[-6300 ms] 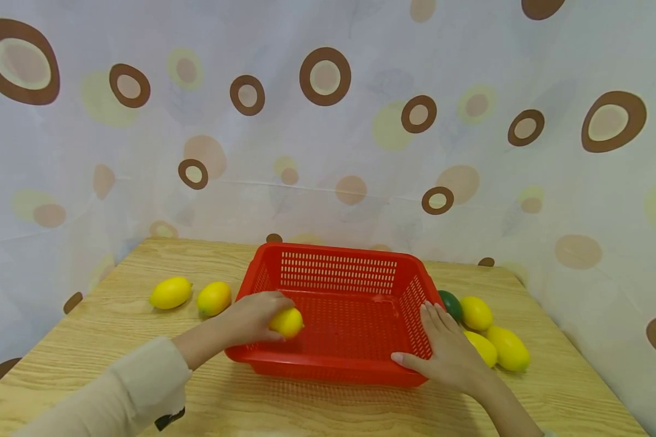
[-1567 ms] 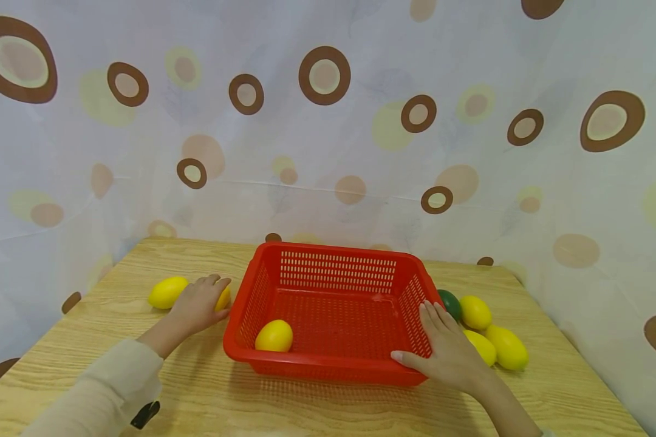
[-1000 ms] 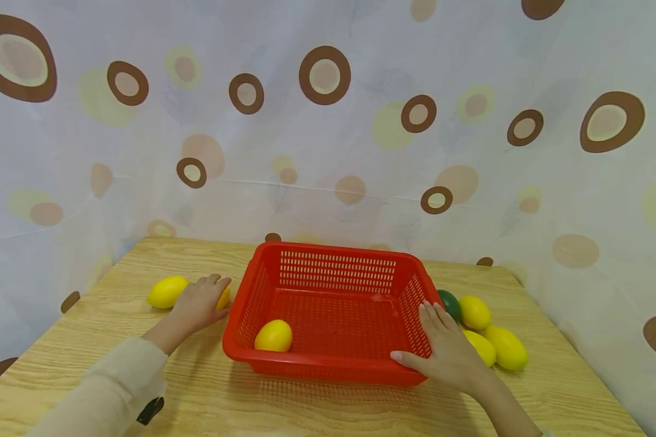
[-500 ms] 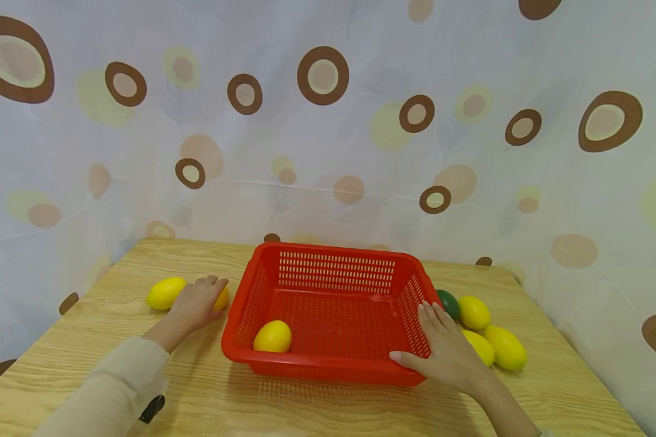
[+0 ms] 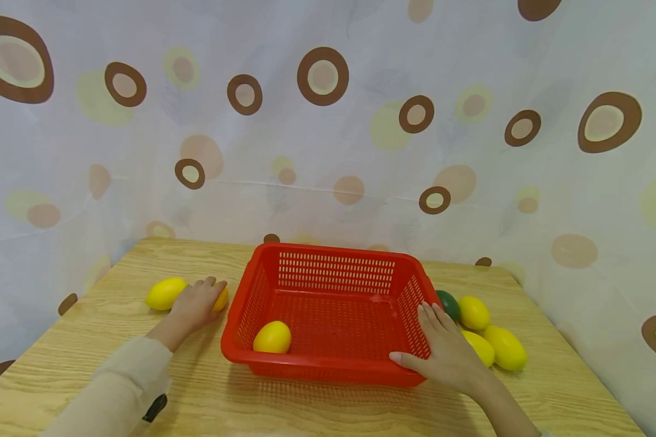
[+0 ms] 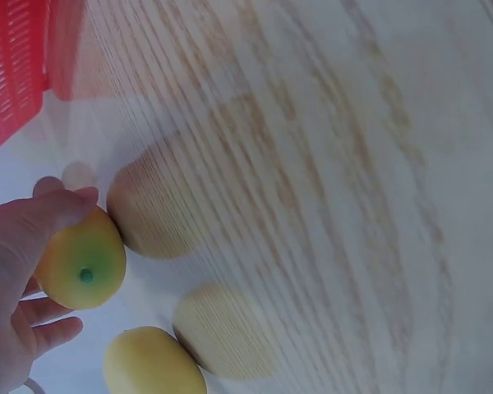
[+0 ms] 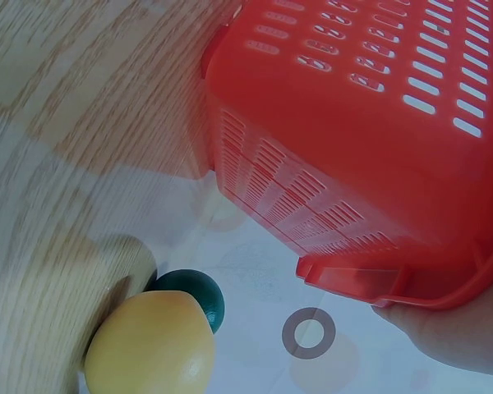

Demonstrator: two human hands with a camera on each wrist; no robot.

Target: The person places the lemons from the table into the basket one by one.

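A red slotted basket (image 5: 336, 255) stands mid-table with one yellow lemon (image 5: 272, 337) in its near left corner. My left hand (image 5: 195, 302) lies over a second lemon (image 5: 221, 298) just left of the basket, fingers curled round it; the left wrist view shows that lemon (image 6: 80, 263) in my hand (image 6: 16, 279). Another lemon (image 5: 165, 293) sits further left. My right hand (image 5: 443, 352) rests flat on the basket's near right corner, fingers straight, thumb on the rim. In the right wrist view the basket wall (image 7: 353, 172) fills the frame.
Right of the basket lie a dark green fruit (image 5: 450, 303) and three yellow lemons (image 5: 505, 348), partly behind my right hand. A spotted curtain (image 5: 328, 121) closes in the table at the back and sides. The wooden table (image 5: 306, 413) has bare room in front.
Earlier my left hand set a lemon into the basket, then moved left onto the lemon beside it. Over the last second it has barely shifted. My right hand has stayed put.
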